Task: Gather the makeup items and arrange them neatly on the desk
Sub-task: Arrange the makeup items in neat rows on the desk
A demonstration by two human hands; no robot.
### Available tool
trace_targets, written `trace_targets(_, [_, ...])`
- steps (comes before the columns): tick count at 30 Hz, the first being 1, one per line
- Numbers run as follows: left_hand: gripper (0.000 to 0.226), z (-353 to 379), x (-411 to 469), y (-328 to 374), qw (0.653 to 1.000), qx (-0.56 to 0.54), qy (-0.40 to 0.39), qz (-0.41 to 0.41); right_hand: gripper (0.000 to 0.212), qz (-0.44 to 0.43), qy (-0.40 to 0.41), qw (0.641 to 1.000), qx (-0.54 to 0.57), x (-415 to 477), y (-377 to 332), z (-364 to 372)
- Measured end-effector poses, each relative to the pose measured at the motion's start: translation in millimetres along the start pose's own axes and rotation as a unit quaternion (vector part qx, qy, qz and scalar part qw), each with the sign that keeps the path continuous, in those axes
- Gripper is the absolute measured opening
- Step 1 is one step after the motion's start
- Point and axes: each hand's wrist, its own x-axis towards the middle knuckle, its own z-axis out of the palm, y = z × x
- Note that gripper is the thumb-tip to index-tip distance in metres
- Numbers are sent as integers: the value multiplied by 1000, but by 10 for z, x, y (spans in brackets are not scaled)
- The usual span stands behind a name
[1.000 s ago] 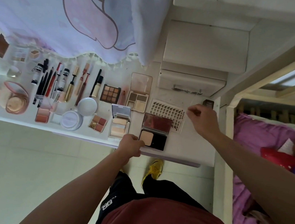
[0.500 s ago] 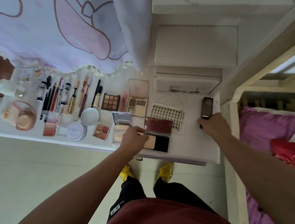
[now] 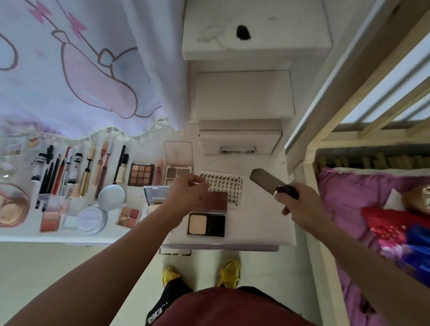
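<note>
Makeup lies in rows on the white desk (image 3: pixel 260 224): pencils and tubes (image 3: pixel 68 172) at the left, round compacts (image 3: pixel 91 219), a brown eyeshadow palette (image 3: pixel 141 174), an open black powder compact (image 3: pixel 207 224) and a lash card (image 3: pixel 220 184). My right hand (image 3: pixel 299 205) is closed around a dark flat case (image 3: pixel 263 183), lifted above the desk's right end. My left hand (image 3: pixel 188 189) hovers with loosely curled fingers over the open palettes in the middle, holding nothing visible.
A printed curtain (image 3: pixel 59 44) hangs over the desk's back edge. White steps (image 3: pixel 246 92) rise behind the desk. A wooden bed frame (image 3: pixel 318 163) with purple bedding (image 3: pixel 355 293) stands close on the right. My yellow shoes (image 3: pixel 230 272) show below the desk's front edge.
My right hand reached to the desk's far right corner, took the dark case and lifted it. My left hand left the front edge and rose over the palettes.
</note>
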Motion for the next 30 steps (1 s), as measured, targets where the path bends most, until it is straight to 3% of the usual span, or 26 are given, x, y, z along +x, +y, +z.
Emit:
trace_targets(7, [35,-153,-195,308,988,-105,-105,-32,20,-151,-148,977,-8,-459,-704,-10])
trace_targets(13, [28,-581,-438,328,987,-111,-118,21,35,-209,-129,961,-127,-586,-1024,249])
trace_targets(20, [17,-916,-633,200,990,-84,-94,57,36,-281,-151,911,-260,-768,-1281,539])
trace_targets(30, [16,-1065,-728,148,990,-57,-94,93,33,-277,-135,911,-276,-918,-1312,704])
